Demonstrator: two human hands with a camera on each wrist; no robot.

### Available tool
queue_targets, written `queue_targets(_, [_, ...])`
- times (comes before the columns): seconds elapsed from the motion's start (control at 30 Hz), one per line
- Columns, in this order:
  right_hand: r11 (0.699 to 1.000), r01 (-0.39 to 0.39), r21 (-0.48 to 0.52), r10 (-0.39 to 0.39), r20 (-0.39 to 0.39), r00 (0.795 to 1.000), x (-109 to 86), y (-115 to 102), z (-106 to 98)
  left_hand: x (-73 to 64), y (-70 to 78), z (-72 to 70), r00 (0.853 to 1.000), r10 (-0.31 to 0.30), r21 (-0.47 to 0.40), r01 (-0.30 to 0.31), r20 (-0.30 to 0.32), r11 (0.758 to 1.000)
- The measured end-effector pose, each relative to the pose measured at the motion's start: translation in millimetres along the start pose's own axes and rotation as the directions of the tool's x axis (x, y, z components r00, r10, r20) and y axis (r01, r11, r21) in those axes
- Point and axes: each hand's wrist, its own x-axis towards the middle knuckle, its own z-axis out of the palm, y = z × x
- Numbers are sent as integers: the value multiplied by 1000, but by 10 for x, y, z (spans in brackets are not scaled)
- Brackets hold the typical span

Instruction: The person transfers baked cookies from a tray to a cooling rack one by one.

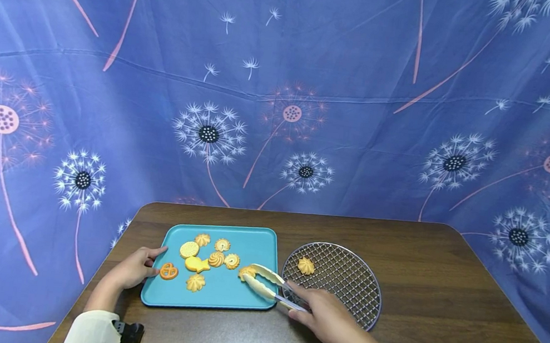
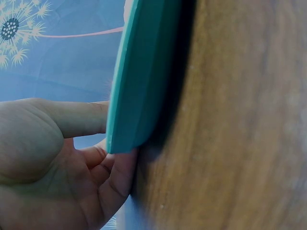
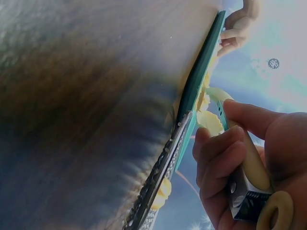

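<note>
You look to be in the middle of a pick. Your right hand (image 1: 327,315) is clamped on the tongs (image 1: 262,290), and their tips meet the cookie (image 1: 245,272) near the right edge of the tray (image 1: 229,296), below the midpoint of that edge. The tips sit slightly apart at the cookie; you cannot tell from here whether they bite firmly or only touch. Your left hand (image 1: 133,267) has its fingers closed round the tray's left edge, which should steady it.

The next move probably calls for an even, light squeeze, then a straight lift over the tray's rim, with the rack (image 1: 346,279) the likely place to set down. Press too hard and the ridged cookie might crumble or slip.

The rack lies just beside the tray's right edge, so the carry is short, but your forearm and the tongs cross its near left side. One flower (image 1: 306,266) sits there toward the far left of its rim; mind it when you lower anything.

On the tray, the pretzel (image 1: 169,271) lies right by your left fingertips, near the left edge. The fish (image 1: 196,264) and the swirl (image 1: 216,259) lie mid-tray among more biscuits. The table (image 1: 442,301) carries it all, with a patterned cloth (image 1: 366,164) hanging beyond its far edge.
</note>
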Motion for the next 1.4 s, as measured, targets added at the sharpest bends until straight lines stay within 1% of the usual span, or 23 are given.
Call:
queue_targets(0.17, [1000,-7,3,7,-12,1000,-31,21,-30,2,-2,0,1000,0,2,0,2,1000])
queue_targets(0.33, [1000,3,-19,-4,-40,999,-53,57,-41,6,-3,1,1000,-9,2,9,-1,1000])
queue_targets(0.63, [999,-21,-46,18,-61,998,-99,84,-83,10,-33,10,1000,-8,9,8,-8,1000])
queue_targets(0.83, [999,-23,-38,20,-70,997,-136,103,-120,6,-36,17,1000,-12,8,12,-11,1000])
queue_targets(0.93, [999,-33,-34,30,-76,997,-150,114,-132,3,-32,14,1000,-1,13,1,-7,1000])
queue_targets(1.07, [999,-44,-22,42,-82,996,-166,135,-141,0,-21,10,1000,-1,16,1,-5,1000])
queue_targets(1.3, [997,-58,-45,54,-105,993,-224,184,-174,-6,-8,13,1000,-9,11,9,-16,1000])
queue_targets(1.4, [997,-62,-38,58,-110,992,-246,205,-192,-9,-4,16,1000,-13,8,13,-18,1000])
